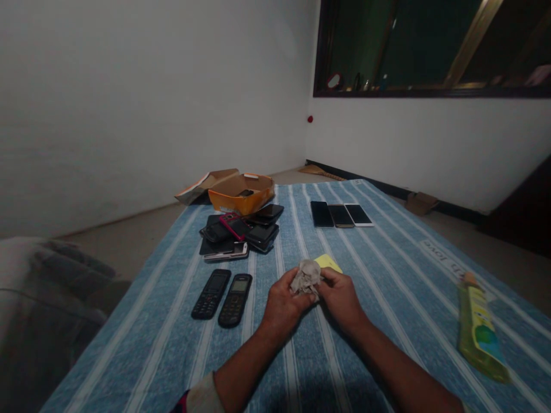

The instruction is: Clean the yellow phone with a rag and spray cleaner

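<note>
A crumpled greyish-white wad (pixel 306 276), cloth or tissue, is held between my two hands above the striped table cover. My left hand (pixel 284 304) curls round its left side, fingers closed. From the right, my right hand (pixel 343 298) pinches the wad; whether anything lies inside it is hidden. Just behind the hands a yellow piece (pixel 328 263), like paper or a cloth, lies partly covered. To the left, two black keypad phones, one (pixel 211 293) and another (pixel 235 300), rest side by side.
A pile of phones (pixel 241 232) lies before an open orange box (pixel 241 195). Three smartphones (pixel 341 215) lie in a row at the back right. A bottle of yellow liquid (pixel 480 332) lies near the right edge of the blue striped cover (pixel 142 344).
</note>
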`<state>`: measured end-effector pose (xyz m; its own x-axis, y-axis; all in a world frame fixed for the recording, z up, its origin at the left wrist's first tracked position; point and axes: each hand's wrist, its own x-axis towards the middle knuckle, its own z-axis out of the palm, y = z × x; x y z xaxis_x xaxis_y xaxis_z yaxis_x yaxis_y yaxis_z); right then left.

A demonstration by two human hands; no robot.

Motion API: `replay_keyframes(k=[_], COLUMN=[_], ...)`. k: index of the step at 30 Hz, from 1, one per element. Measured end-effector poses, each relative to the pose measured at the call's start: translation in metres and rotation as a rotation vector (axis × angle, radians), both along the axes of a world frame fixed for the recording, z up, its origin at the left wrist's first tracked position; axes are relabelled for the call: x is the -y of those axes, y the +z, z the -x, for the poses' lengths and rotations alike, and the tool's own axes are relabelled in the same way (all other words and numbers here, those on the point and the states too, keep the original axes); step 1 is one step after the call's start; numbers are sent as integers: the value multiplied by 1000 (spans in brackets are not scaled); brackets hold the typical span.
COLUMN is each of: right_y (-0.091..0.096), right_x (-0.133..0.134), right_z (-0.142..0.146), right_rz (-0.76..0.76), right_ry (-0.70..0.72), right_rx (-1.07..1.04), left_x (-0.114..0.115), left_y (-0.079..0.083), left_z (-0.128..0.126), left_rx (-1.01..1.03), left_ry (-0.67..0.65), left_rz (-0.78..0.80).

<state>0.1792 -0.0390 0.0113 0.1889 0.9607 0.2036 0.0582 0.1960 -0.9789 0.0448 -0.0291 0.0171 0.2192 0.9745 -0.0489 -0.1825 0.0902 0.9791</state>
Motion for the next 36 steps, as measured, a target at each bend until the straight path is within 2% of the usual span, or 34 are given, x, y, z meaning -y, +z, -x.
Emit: replay_keyframes(k=[6,9,13,17,22,24,27,29,31,33,36], right_y=[4,4,2,-2,4,10,18,22,24,24,21], right_x=[2,2,0,-4,-7,-6,1,9,19,28,38], right_z=[-1,1,4,6,-10,-31,-81,-124,-169,-210,-257], right_rz=[201,225,204,129,-57,-121,-147,-6,240,526,665], right_ry=[98,118,102,72,-29,-148,-439,-589,-668,-751,-830], right_rx=[-300,-385,-436,-283,150,346,782,1031,1203,1225,1162], left_x=[-1,-1,-3,-6,-13,-15,-17,-17,-18,-18,-19], left_y=[2,4,6,8,10,11,10,8,6,4,3], left_z=[5,6,5,5,12,15,17,18,19,20,21], left_rx=[-54,-138,-205,-264,-401,-456,-500,-527,-550,-565,-579], left_ry=[-38,-72,-29,6,110,153,174,173,177,179,173], left_rz=[-65,-81,-89,-106,-203,-239,-300,-353,-400,-420,-422])
